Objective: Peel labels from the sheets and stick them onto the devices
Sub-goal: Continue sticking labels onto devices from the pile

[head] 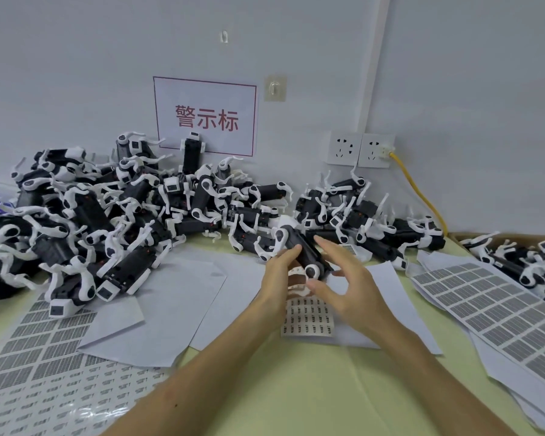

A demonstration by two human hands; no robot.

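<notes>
Sheets of printed labels (pixel 41 366) cover the tabletop's (pixel 280 391) near left corner, and another gridded label sheet (pixel 497 313) runs along its right edge. Between them lie blank white backing papers (pixel 177 303), and a small label sheet (pixel 309 317) sits just under the hands at mid-table. Above it the left hand (pixel 277 272) grips a black-and-white device (pixel 307 254), fingers curled round its body and holding it tilted off the table. The right hand (pixel 350 284) is spread with fingers nearly straight, forefinger over the device and thumb at its near end; whether it carries a label I cannot tell. Beyond, a heap of devices (pixel 114 215) fills the far edge against the wall, below a red-lettered sign (pixel 206 118) and two sockets (pixel 359 149).
</notes>
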